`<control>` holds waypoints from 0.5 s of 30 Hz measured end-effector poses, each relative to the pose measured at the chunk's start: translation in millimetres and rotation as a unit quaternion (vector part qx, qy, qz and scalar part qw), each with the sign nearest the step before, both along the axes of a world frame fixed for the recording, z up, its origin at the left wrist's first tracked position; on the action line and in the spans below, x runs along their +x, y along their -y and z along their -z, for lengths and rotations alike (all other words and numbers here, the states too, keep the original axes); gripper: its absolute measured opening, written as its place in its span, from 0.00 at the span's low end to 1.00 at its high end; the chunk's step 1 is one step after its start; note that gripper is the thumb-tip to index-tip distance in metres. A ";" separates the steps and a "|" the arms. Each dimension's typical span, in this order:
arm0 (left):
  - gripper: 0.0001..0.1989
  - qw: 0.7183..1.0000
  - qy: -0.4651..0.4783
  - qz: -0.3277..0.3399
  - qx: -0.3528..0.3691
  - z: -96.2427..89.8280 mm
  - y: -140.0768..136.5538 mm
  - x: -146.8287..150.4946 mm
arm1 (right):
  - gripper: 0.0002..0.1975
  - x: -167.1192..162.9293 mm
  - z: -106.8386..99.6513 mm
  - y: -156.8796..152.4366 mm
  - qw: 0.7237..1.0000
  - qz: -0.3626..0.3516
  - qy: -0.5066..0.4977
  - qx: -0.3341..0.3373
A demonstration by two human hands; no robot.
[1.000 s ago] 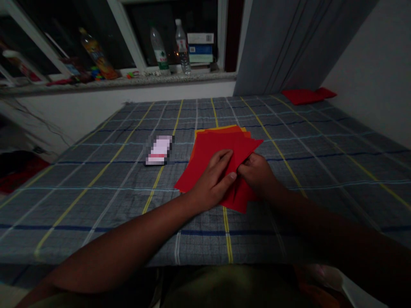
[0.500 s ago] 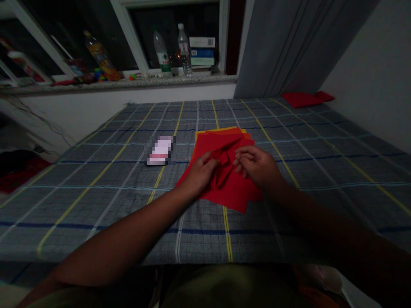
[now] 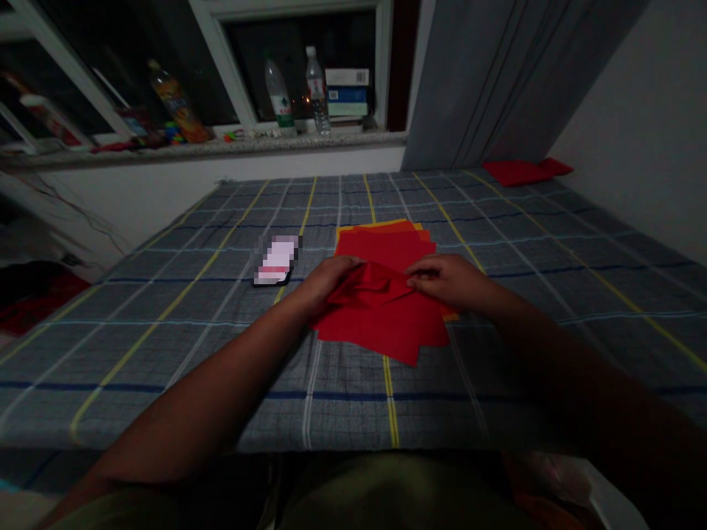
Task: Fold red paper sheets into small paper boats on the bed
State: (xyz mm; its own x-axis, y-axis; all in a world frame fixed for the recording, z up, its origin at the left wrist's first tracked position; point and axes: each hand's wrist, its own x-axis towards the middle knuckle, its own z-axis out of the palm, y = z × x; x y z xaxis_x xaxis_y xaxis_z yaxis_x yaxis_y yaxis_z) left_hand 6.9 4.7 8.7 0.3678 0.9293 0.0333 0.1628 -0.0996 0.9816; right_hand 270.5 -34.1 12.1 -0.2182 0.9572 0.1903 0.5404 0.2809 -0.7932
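Between my hands is a folded piece of red paper (image 3: 376, 278) with several creased flaps. My left hand (image 3: 332, 277) grips its left end, the fingers partly hidden behind the fold. At its right end, my right hand (image 3: 442, 277) pinches a pointed corner between thumb and fingers. Beneath it lies a loose stack of red paper sheets (image 3: 381, 327), fanned unevenly on the checked cloth. Orange and yellow sheet edges (image 3: 412, 225) peek out at the stack's far side.
A phone (image 3: 277, 259) with a blurred screen lies left of the stack. Another red folded item (image 3: 519, 172) rests at the far right corner of the checked cloth (image 3: 193, 353). Along the windowsill (image 3: 248, 145) stand plastic bottles (image 3: 317, 92) and stacked boxes (image 3: 347, 96).
The folded red paper has turned from a slant to lie nearly level and looks more spread. My left hand has shifted left, and my right hand now holds the right corner.
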 end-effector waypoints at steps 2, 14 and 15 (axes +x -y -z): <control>0.25 0.996 0.051 0.005 -0.071 1.3 -6.3 -6.0 | 0.00 0.4 3.2 -2.8 0.995 0.032 -0.063 -0.074; 0.29 0.901 -0.218 0.318 0.196 -11.4 -9.0 -29.0 | 0.07 17.0 9.9 -23.6 0.840 0.165 -0.491 -0.162; 0.36 0.889 -0.255 0.318 0.210 -8.4 -4.9 -25.2 | 0.08 13.5 8.6 -20.4 0.838 0.166 -0.487 -0.181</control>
